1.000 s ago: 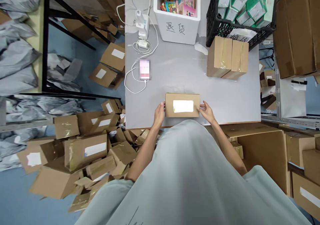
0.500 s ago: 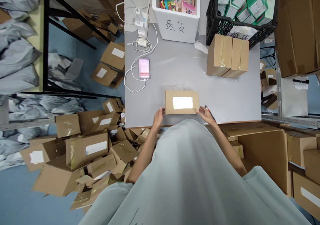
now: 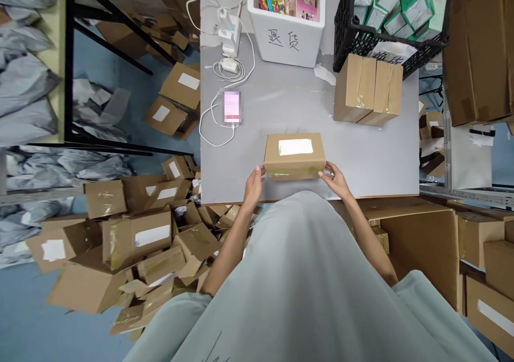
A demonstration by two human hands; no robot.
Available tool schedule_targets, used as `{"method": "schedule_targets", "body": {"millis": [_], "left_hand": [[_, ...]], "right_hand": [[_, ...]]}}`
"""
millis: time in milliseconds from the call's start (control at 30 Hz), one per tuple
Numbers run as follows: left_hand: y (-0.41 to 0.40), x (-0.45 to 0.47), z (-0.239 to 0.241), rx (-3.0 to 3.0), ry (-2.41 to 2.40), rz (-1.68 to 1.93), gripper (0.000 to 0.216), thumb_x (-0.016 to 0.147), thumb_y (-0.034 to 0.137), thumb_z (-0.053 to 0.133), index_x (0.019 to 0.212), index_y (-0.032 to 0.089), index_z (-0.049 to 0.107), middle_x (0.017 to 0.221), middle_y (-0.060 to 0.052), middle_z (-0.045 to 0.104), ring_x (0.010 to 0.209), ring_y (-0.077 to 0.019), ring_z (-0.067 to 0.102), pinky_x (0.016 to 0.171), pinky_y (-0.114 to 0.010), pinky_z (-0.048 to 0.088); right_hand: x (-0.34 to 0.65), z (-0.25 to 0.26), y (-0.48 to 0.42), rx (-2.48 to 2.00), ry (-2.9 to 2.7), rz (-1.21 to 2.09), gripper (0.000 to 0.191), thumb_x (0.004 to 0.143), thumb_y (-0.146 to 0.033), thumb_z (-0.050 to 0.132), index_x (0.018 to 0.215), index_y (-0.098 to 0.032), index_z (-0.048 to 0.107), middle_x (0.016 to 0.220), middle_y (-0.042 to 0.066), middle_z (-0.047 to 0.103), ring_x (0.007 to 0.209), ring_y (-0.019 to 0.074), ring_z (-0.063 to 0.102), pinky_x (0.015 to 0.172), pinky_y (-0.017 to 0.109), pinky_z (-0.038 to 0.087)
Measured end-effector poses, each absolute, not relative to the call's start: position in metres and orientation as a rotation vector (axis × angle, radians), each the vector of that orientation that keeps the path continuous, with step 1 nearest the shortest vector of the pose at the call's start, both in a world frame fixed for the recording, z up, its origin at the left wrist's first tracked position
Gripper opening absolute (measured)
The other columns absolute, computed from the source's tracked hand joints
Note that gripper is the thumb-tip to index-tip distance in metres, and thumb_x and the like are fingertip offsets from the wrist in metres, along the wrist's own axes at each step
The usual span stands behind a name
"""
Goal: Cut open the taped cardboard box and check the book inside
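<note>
A grey tabletop (image 3: 361, 153) stands in a crowded packing room, its near edge against the person's pale green garment. On the blue floor (image 3: 24, 319) to the left lies a heap of flattened and torn cardboard boxes (image 3: 136, 239), with grey mailer bags (image 3: 28, 83) stacked beyond a black metal frame (image 3: 72, 62). At the back of the tabletop sit a white bin (image 3: 287, 35) marked with handwritten characters, a black crate (image 3: 377, 35) of green-and-white cartons, two taped brown boxes (image 3: 367, 89) standing side by side, and a phone (image 3: 232, 106) on a white charging cable (image 3: 209, 132).

A small cardboard box (image 3: 294, 156) with a white label on top sits near the front edge of the tabletop, tipped so that its taped front face shows. The left hand (image 3: 254, 184) clamps the box's left end, fingers curled on the corner. The right hand (image 3: 335, 179) presses against the right end, fingers spread along the lower edge. Both forearms reach forward from the body, elbows bent outward.
</note>
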State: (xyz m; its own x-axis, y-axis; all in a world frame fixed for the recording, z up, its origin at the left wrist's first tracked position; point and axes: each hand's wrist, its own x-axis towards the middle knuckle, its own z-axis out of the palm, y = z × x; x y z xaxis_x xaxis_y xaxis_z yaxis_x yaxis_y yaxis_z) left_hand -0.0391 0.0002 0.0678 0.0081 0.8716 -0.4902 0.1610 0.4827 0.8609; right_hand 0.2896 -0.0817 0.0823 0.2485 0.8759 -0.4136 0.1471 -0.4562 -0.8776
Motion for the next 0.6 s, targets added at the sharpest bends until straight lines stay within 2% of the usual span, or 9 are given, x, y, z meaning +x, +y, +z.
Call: {"method": "schedule_targets", "body": {"millis": [167, 333, 433, 600], "left_hand": [[0.016, -0.033, 0.087, 0.986, 1.445, 0.760, 0.079, 0.108, 0.082, 0.044, 0.140, 0.018, 0.075, 0.154, -0.020, 0.072, 0.148, -0.0368, 0.065, 0.118, -0.053, 0.057], [0.016, -0.028, 0.086, 0.939, 1.439, 0.727, 0.077, 0.109, 0.079, 0.045, 0.142, 0.016, 0.073, 0.153, -0.023, 0.071, 0.149, -0.0373, 0.064, 0.119, -0.053, 0.056], [0.012, -0.025, 0.080, 0.921, 1.431, 0.713, 0.073, 0.108, 0.078, 0.047, 0.140, 0.018, 0.075, 0.153, -0.021, 0.072, 0.146, -0.0367, 0.066, 0.118, -0.052, 0.056], [0.010, -0.017, 0.071, 0.982, 1.440, 0.737, 0.057, 0.102, 0.066, 0.066, 0.137, 0.022, 0.074, 0.154, -0.016, 0.071, 0.145, -0.0334, 0.066, 0.121, -0.048, 0.055]], "right_hand": [[0.296, 0.102, -0.066, -1.750, -0.998, 1.171, 0.093, 0.089, -0.078, 0.081, 0.162, -0.025, 0.059, 0.165, 0.018, 0.063, 0.155, 0.0376, 0.059, 0.124, 0.057, 0.056], [0.304, 0.096, -0.064, -1.799, -0.979, 1.218, 0.101, 0.085, -0.078, 0.084, 0.164, -0.023, 0.057, 0.164, 0.020, 0.063, 0.153, 0.0399, 0.059, 0.124, 0.060, 0.054], [0.304, 0.088, -0.068, -1.811, -0.973, 1.272, 0.102, 0.085, -0.078, 0.083, 0.167, -0.025, 0.054, 0.168, 0.018, 0.060, 0.154, 0.0400, 0.058, 0.124, 0.059, 0.054], [0.298, 0.082, -0.070, -1.782, -0.977, 1.283, 0.103, 0.087, -0.080, 0.079, 0.170, -0.026, 0.051, 0.175, 0.016, 0.052, 0.157, 0.0394, 0.054, 0.124, 0.057, 0.055]]}}
